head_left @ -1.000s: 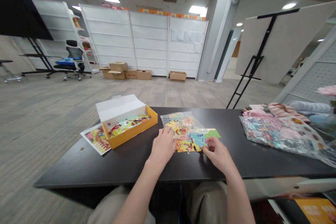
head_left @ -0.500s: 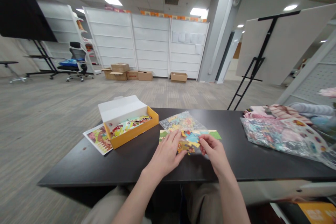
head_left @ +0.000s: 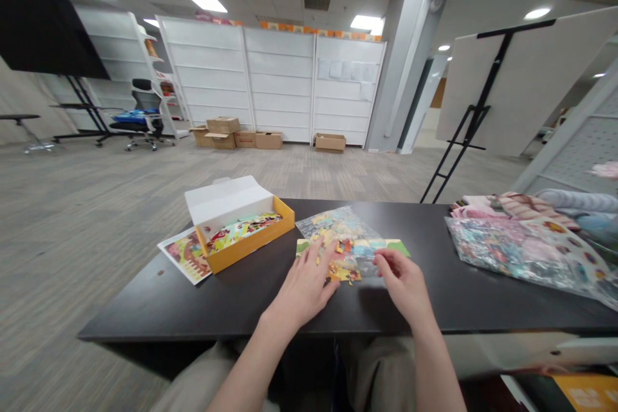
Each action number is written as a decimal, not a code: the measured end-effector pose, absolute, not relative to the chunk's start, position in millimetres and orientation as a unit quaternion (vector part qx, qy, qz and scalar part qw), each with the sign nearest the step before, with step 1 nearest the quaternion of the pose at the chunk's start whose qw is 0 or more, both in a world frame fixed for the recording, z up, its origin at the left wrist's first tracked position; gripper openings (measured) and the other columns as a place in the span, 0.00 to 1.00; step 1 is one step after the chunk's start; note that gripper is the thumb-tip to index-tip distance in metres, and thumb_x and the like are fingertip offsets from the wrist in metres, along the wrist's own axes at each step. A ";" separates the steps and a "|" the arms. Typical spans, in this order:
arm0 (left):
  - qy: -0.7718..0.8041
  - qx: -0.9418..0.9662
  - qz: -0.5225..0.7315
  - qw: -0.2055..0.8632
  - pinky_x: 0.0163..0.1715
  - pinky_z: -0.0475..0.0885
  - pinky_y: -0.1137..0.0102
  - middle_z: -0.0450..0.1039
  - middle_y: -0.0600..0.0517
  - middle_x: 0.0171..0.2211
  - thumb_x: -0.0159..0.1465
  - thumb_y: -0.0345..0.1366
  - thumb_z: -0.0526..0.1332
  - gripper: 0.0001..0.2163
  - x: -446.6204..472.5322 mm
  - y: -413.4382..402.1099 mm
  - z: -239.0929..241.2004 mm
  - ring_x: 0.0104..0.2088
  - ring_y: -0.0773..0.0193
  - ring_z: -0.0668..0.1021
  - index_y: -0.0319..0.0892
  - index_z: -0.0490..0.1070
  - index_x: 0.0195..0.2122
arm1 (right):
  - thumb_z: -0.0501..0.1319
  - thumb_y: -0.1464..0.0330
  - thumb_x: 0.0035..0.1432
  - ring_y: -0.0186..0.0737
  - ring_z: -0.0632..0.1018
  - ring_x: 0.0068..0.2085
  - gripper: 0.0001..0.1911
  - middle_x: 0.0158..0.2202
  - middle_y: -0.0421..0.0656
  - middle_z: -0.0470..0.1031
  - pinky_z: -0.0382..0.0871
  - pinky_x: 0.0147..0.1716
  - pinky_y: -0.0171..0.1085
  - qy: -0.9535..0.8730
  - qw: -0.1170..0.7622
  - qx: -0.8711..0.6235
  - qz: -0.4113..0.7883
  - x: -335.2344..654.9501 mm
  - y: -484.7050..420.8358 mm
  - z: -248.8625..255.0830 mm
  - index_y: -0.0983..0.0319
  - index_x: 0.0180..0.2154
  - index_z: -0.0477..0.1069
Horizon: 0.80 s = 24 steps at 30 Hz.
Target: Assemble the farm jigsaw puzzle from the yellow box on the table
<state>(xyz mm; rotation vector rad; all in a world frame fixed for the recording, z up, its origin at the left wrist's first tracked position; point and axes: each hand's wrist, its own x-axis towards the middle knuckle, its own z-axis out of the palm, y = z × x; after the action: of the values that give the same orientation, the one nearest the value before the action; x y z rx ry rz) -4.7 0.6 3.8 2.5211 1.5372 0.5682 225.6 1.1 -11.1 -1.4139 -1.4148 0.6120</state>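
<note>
My left hand (head_left: 309, 275) lies with its fingers spread over a group of colourful jigsaw puzzle pieces (head_left: 346, 271), mostly yellow and orange. Just right of these pieces, my right hand (head_left: 402, 280) is closed, thumb against curled fingers; whatever its fingertips hold, if anything, cannot be made out. Beneath and behind both hands is a flat printed strip with green ends (head_left: 398, 247). A clear plastic bag (head_left: 333, 222) with more pieces inside lies beyond my left hand, partly overlapping the strip.
An open yellow box (head_left: 251, 250) of puzzle pieces stands left on the black table (head_left: 232, 309), over a printed picture sheet (head_left: 186, 256). At right lie a plastic-wrapped pack (head_left: 506, 248) and folded fabrics (head_left: 526, 206). The table's front edge runs under my forearms.
My right hand has drawn back slightly to the right and toward me, leaving a gap between its fingertips and the pieces. My left hand stays over the pieces, its fingers more spread.
</note>
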 end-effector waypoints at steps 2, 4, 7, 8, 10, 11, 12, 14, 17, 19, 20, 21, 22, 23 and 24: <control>0.529 0.828 0.174 0.059 0.61 0.67 0.53 0.50 0.40 0.71 0.68 0.40 0.60 0.34 -6.2 0.4 4.8 0.67 0.46 0.63 0.48 0.45 0.72 | 0.60 0.56 0.61 0.42 0.78 0.30 0.16 0.30 0.44 0.80 0.69 0.33 0.39 -0.653 0.395 -0.592 0.257 228.4 -5.7 -7.1 0.61 0.33 0.76; 0.547 0.821 0.156 0.052 0.59 0.68 0.54 0.53 0.39 0.70 0.68 0.40 0.59 0.34 -6.7 0.7 5.1 0.65 0.46 0.67 0.46 0.45 0.72 | 0.60 0.58 0.61 0.42 0.78 0.30 0.14 0.29 0.43 0.80 0.68 0.33 0.39 -0.698 0.309 -0.598 0.244 226.7 -9.1 -4.3 0.59 0.32 0.78; 0.562 0.815 0.134 0.041 0.57 0.71 0.56 0.56 0.39 0.69 0.69 0.40 0.58 0.34 -4.7 0.3 5.7 0.61 0.48 0.72 0.44 0.44 0.72 | 0.60 0.60 0.62 0.44 0.79 0.35 0.12 0.37 0.44 0.81 0.68 0.37 0.40 -0.721 0.266 -0.614 0.181 218.9 -9.2 -4.6 0.58 0.35 0.80; 0.565 0.814 0.129 0.036 0.56 0.72 0.57 0.57 0.39 0.69 0.69 0.40 0.58 0.34 -3.4 -0.2 6.1 0.60 0.48 0.73 0.43 0.43 0.72 | 0.61 0.60 0.62 0.45 0.79 0.38 0.12 0.40 0.45 0.81 0.68 0.39 0.41 -0.722 0.264 -0.620 0.159 216.0 -8.8 -5.8 0.58 0.37 0.80; 0.566 0.814 0.126 0.028 0.53 0.73 0.58 0.62 0.40 0.66 0.69 0.41 0.57 0.34 -0.5 -1.6 7.1 0.58 0.49 0.74 0.44 0.43 0.72 | 0.63 0.60 0.60 0.48 0.79 0.42 0.13 0.45 0.47 0.79 0.68 0.41 0.41 -0.719 0.258 -0.634 0.122 211.3 -7.9 -9.1 0.59 0.42 0.80; 0.566 0.814 0.127 0.024 0.52 0.74 0.59 0.65 0.40 0.64 0.69 0.41 0.58 0.34 0.9 -2.3 7.5 0.57 0.49 0.75 0.44 0.42 0.72 | 0.64 0.60 0.59 0.49 0.79 0.44 0.14 0.46 0.48 0.78 0.68 0.42 0.42 -0.715 0.255 -0.642 0.109 209.7 -7.5 -11.0 0.60 0.43 0.79; 0.565 0.815 0.128 0.020 0.51 0.74 0.59 0.67 0.41 0.62 0.69 0.42 0.58 0.34 2.2 -2.9 7.7 0.56 0.50 0.76 0.44 0.43 0.72 | 0.65 0.60 0.58 0.49 0.79 0.44 0.15 0.46 0.48 0.78 0.68 0.42 0.42 -0.712 0.252 -0.648 0.100 208.8 -7.1 -12.8 0.60 0.44 0.79; 0.559 0.818 0.134 0.010 0.50 0.75 0.59 0.69 0.42 0.60 0.68 0.44 0.60 0.36 4.3 -3.5 7.4 0.54 0.50 0.76 0.44 0.43 0.72 | 0.67 0.60 0.56 0.48 0.79 0.42 0.15 0.45 0.48 0.77 0.68 0.41 0.41 -0.707 0.246 -0.656 0.099 208.6 -6.1 -15.9 0.61 0.43 0.79; 0.552 0.821 0.146 -0.006 0.49 0.75 0.59 0.69 0.42 0.60 0.67 0.47 0.62 0.38 6.7 -3.5 5.7 0.54 0.49 0.75 0.43 0.45 0.72 | 0.67 0.61 0.56 0.44 0.78 0.36 0.11 0.41 0.45 0.77 0.67 0.37 0.40 -0.699 0.241 -0.664 0.115 209.3 -4.4 -18.1 0.60 0.38 0.78; 0.553 0.820 0.150 -0.010 0.48 0.75 0.59 0.70 0.42 0.59 0.67 0.48 0.62 0.38 7.8 -3.5 4.8 0.53 0.49 0.75 0.43 0.46 0.72 | 0.66 0.62 0.56 0.43 0.77 0.35 0.09 0.40 0.45 0.76 0.66 0.36 0.39 -0.695 0.239 -0.668 0.118 208.2 -3.9 -17.5 0.60 0.36 0.77; 0.553 0.819 0.151 -0.011 0.48 0.75 0.59 0.71 0.42 0.59 0.67 0.48 0.62 0.37 8.1 -3.5 4.5 0.53 0.49 0.76 0.43 0.46 0.72 | 0.66 0.62 0.56 0.43 0.77 0.35 0.09 0.39 0.45 0.76 0.66 0.35 0.39 -0.694 0.238 -0.669 0.117 207.1 -4.1 -16.6 0.60 0.36 0.76; 0.554 0.819 0.152 -0.011 0.48 0.75 0.59 0.71 0.42 0.58 0.67 0.48 0.62 0.37 8.3 -3.6 4.4 0.53 0.49 0.76 0.43 0.46 0.72 | 0.66 0.62 0.57 0.43 0.77 0.35 0.09 0.39 0.45 0.76 0.65 0.35 0.39 -0.695 0.236 -0.669 0.116 205.7 -4.5 -15.7 0.61 0.35 0.75; 0.554 0.818 0.154 -0.011 0.48 0.75 0.59 0.71 0.42 0.58 0.67 0.48 0.62 0.37 8.3 -3.7 4.3 0.52 0.49 0.76 0.43 0.46 0.71 | 0.65 0.61 0.57 0.43 0.77 0.35 0.09 0.39 0.45 0.75 0.65 0.35 0.39 -0.696 0.234 -0.669 0.116 204.2 -5.1 -14.7 0.61 0.35 0.75; 0.555 0.817 0.156 -0.011 0.48 0.76 0.59 0.71 0.42 0.58 0.67 0.48 0.62 0.38 8.2 -3.8 4.2 0.52 0.49 0.76 0.43 0.46 0.71 | 0.65 0.61 0.57 0.44 0.77 0.36 0.10 0.38 0.45 0.75 0.65 0.36 0.39 -0.698 0.232 -0.668 0.117 202.9 -5.9 -13.9 0.61 0.36 0.74; 0.556 0.816 0.157 -0.011 0.48 0.76 0.59 0.71 0.42 0.58 0.66 0.49 0.62 0.38 8.1 -3.8 4.0 0.53 0.49 0.75 0.43 0.46 0.71 | 0.65 0.61 0.57 0.44 0.77 0.36 0.10 0.38 0.45 0.75 0.65 0.36 0.40 -0.699 0.232 -0.667 0.119 202.0 -6.6 -13.4 0.61 0.36 0.74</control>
<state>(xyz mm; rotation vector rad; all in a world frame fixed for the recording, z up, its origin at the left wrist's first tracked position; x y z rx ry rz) 8.1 -3.8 4.0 2.5825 1.7575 0.4965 202.0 -6.6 -13.4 -1.8322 -1.9203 0.3266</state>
